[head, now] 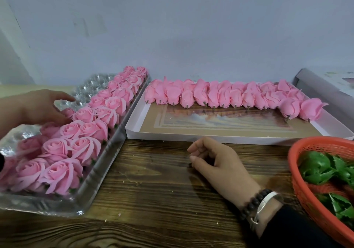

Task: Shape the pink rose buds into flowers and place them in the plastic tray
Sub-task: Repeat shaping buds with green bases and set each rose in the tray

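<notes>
The unshaped buds (226,96) are lined up in the cardboard box (220,132), stems toward the person, just beyond the right hand (216,163), which is loosely curled and empty on the desk (153,190). The left hand (36,108), fingers extended, is touching a flower (68,112) in the plastic tray (92,196).

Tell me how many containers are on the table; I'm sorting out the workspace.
3: the clear plastic tray of shaped roses at left, the white cardboard tray of buds at back centre, and the red basket of green leaves at right.
</notes>
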The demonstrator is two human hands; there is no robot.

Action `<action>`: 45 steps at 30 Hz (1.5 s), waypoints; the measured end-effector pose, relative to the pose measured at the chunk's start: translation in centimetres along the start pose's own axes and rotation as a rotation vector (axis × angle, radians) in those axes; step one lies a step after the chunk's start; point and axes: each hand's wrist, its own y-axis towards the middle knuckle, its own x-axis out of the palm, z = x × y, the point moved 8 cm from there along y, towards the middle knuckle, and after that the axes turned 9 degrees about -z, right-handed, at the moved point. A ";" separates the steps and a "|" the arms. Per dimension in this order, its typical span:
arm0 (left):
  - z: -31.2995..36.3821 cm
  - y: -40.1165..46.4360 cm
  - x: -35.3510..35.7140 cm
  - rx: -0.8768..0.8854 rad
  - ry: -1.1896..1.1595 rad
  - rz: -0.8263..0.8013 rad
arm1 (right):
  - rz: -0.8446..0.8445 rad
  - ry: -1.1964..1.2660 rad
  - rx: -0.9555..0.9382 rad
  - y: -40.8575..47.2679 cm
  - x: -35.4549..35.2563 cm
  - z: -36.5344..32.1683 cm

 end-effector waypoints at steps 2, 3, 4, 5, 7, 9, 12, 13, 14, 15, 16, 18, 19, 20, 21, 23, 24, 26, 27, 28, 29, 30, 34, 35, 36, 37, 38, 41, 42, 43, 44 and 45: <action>0.3 -0.1 -0.9 -0.004 0.054 0.014 | -0.002 -0.011 0.004 0.0 0.0 0.0; 1.0 -0.3 -1.5 0.020 0.083 0.057 | -0.001 -0.016 0.005 0.0 0.0 0.0; 1.9 -0.6 -2.2 0.065 0.092 0.114 | -0.002 -0.019 0.006 0.1 0.0 0.0; 3.2 -1.0 -2.7 0.124 0.083 0.169 | -0.001 -0.022 0.004 0.1 0.0 0.0; 6.3 -2.3 -3.3 0.246 0.055 0.243 | 0.005 -0.020 -0.005 0.1 0.0 -0.1; 9.7 -3.6 -3.0 0.349 0.055 0.269 | 0.015 -0.007 -0.012 0.1 -0.1 -0.1; 14.0 -5.3 -1.1 0.426 0.047 0.212 | 0.014 0.019 -0.012 0.1 -0.2 0.0; 15.1 -5.8 -0.1 0.442 0.047 0.183 | 0.017 0.027 -0.016 0.1 -0.2 0.0; 16.2 -6.1 1.0 0.461 0.050 0.156 | 0.029 0.036 -0.024 0.1 -0.3 0.0; 17.1 -6.5 2.2 0.482 0.051 0.130 | 0.053 0.049 -0.039 0.1 -0.5 0.0; 17.9 -6.7 3.5 0.503 0.048 0.102 | 0.089 0.068 -0.057 0.1 -0.7 0.0; 19.2 -7.3 6.1 0.537 0.012 0.048 | 0.177 0.107 -0.088 0.0 -1.5 0.0; 19.7 -7.6 7.2 0.550 -0.028 0.032 | 0.219 0.127 -0.096 -0.1 -1.9 0.1; 20.0 -8.1 8.1 0.562 -0.088 0.035 | 0.255 0.151 -0.100 -0.2 -2.3 0.3; 20.3 -8.8 9.0 0.575 -0.171 0.061 | 0.282 0.175 -0.102 -0.2 -2.6 0.4; 20.4 -10.4 10.6 0.583 -0.385 0.138 | 0.323 0.207 -0.110 -0.3 -3.1 0.5; 20.2 -11.2 11.5 0.571 -0.502 0.154 | 0.341 0.210 -0.114 -0.4 -3.2 0.6; 19.8 -12.1 13.9 0.524 -0.683 0.099 | 0.363 0.211 -0.114 -0.4 -3.4 0.6; 19.8 -12.3 15.0 0.503 -0.723 0.058 | 0.360 0.211 -0.114 -0.3 -3.3 0.6; 19.8 -12.5 16.0 0.495 -0.736 0.025 | 0.351 0.214 -0.113 -0.3 -3.2 0.6; 19.9 -12.7 16.8 0.500 -0.736 -0.006 | 0.345 0.216 -0.114 -0.3 -3.2 0.6; 20.2 -12.9 17.3 0.513 -0.728 -0.042 | 0.344 0.215 -0.115 -0.3 -3.2 0.5; 20.9 -13.2 18.9 0.529 -0.637 -0.159 | 0.347 0.182 -0.101 -0.4 -3.2 0.5; 20.9 -13.1 18.9 0.530 -0.647 -0.163 | 0.341 0.188 -0.096 -0.3 -3.1 0.5; 20.9 -13.1 18.7 0.536 -0.667 -0.160 | 0.334 0.198 -0.093 -0.3 -3.1 0.5; 20.9 -13.0 18.5 0.546 -0.691 -0.148 | 0.340 0.202 -0.095 -0.3 -3.1 0.5; 20.8 -12.9 18.0 0.555 -0.719 -0.121 | 0.357 0.201 -0.099 -0.3 -3.3 0.6; 20.6 -12.4 15.0 0.565 -0.783 0.062 | 0.383 0.167 -0.056 -0.2 -3.5 1.3; 21.1 -12.2 13.6 0.596 -0.786 0.117 | 0.366 0.154 -0.026 0.0 -3.4 1.6; 22.1 -12.0 12.4 0.646 -0.762 0.145 | 0.344 0.132 0.007 0.2 -3.3 2.0; 23.5 -11.7 11.6 0.702 -0.709 0.140 | 0.320 0.124 0.022 0.4 -3.1 2.3; 25.3 -11.2 11.3 0.752 -0.641 0.109 | 0.301 0.110 0.025 0.5 -3.1 2.4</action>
